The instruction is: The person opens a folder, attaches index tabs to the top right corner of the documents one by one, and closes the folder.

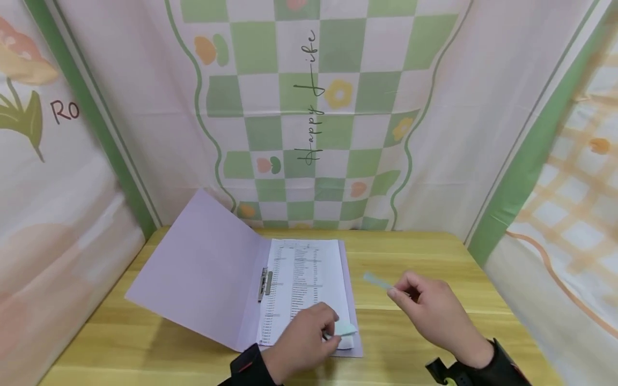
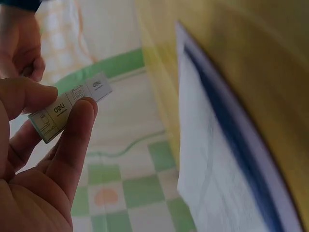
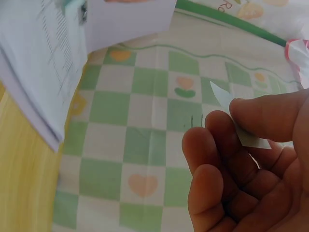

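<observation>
Pinching 1 pale green strip between thumb and forefinger, the right hand keeps it right of the printed sheets, apart from them, its long axis slanting up-left from the fingertips. The left hand, nearer the sheets, pinches a deli-printed pad by their lower right corner.

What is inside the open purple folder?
The folder holds a printed page, with a metal clip by its left edge. In the head view, the left grip covers part of the page's lower end; any sheets beneath are hidden.
</observation>
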`<action>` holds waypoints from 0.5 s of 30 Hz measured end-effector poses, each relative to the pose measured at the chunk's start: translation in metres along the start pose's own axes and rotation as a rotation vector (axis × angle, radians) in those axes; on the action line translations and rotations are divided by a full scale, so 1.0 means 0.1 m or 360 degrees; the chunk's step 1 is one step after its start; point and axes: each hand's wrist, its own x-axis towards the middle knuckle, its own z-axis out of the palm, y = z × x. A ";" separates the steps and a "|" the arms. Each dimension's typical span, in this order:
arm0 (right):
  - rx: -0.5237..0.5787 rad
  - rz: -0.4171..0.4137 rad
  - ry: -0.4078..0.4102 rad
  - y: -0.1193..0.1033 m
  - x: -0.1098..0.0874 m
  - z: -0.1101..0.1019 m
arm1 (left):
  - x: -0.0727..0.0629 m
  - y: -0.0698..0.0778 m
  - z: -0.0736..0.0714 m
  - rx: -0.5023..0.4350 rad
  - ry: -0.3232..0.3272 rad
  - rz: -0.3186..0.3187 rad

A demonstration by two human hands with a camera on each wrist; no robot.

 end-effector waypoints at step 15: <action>-0.0242 0.0074 -0.0013 0.42 -0.03 -0.52 | 0.33 0.38 0.58 0.0493 -0.0421 0.0346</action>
